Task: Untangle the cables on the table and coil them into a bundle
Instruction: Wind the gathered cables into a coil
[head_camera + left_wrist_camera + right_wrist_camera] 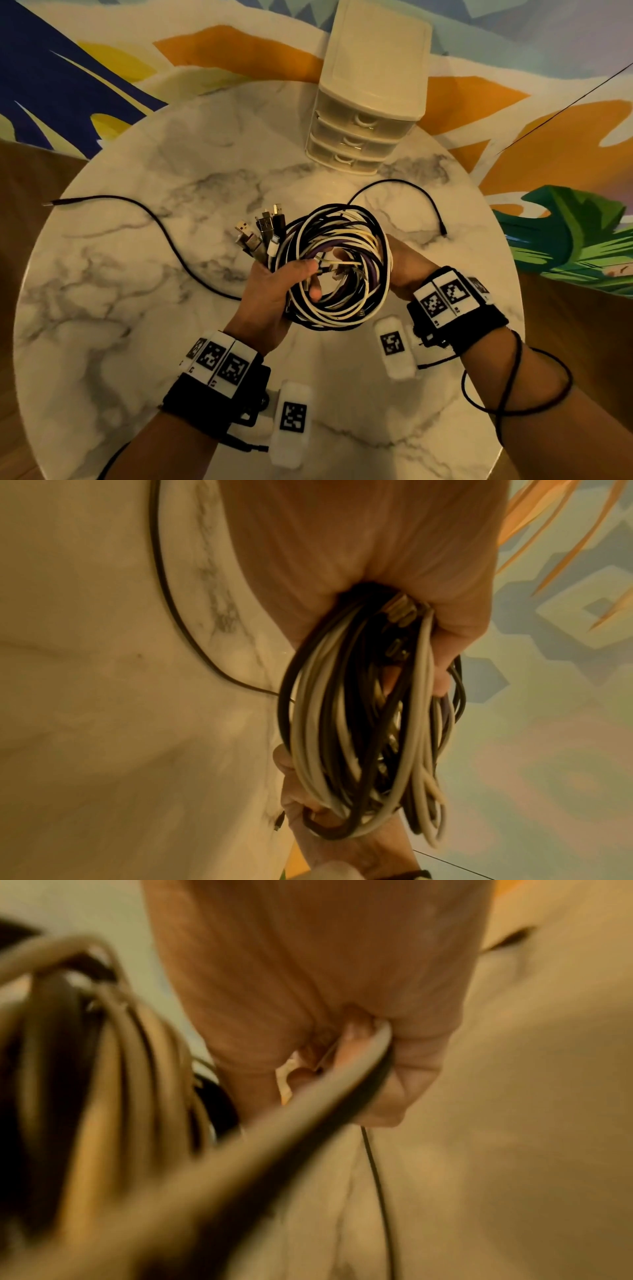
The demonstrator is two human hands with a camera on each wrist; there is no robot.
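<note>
A coiled bundle of black, white and purple cables [339, 263] hangs above the round marble table [137, 308]. My left hand [274, 298] grips the bundle's left side, thumb through the loop, with several USB plugs [263, 229] sticking up past the fingers. My right hand [400, 263] grips the bundle's right side. In the left wrist view the cable bundle [363, 723] runs out of my left hand [377, 593] down to the other hand. In the right wrist view my right hand [359, 1047] curls round blurred cable strands [240, 1150]. A loose black cable [171, 236] trails left across the table; another black cable end [431, 205] curves right.
A cream three-drawer plastic organiser [366, 102] stands at the table's far edge. A thin black cord [513, 383] loops around my right forearm. Beyond the table lies a colourful patterned rug [565, 240].
</note>
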